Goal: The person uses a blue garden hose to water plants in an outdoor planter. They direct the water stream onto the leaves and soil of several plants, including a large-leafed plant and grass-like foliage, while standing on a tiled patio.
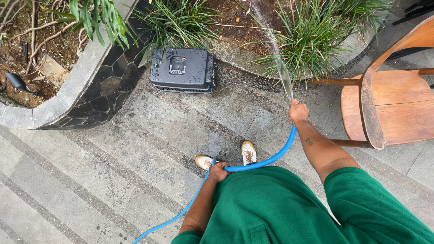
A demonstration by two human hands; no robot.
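Observation:
My right hand (298, 111) grips the end of a blue garden hose (271, 158), and a jet of water (278, 58) shoots from it up toward the grassy plants (307, 45) in the soil bed. Close to my waist, my left hand (218, 172) holds the same hose further back. From there the hose trails down to the lower left over the stone paving. My two shoes (247, 152) stand on the wet paving between my hands.
A black plastic box (183, 71) sits on the ground by the planter edge. A curved stone planter wall (77, 77) runs at left. A wooden chair (389, 104) stands at right. Grey paving slabs (90, 180) stretch out at lower left.

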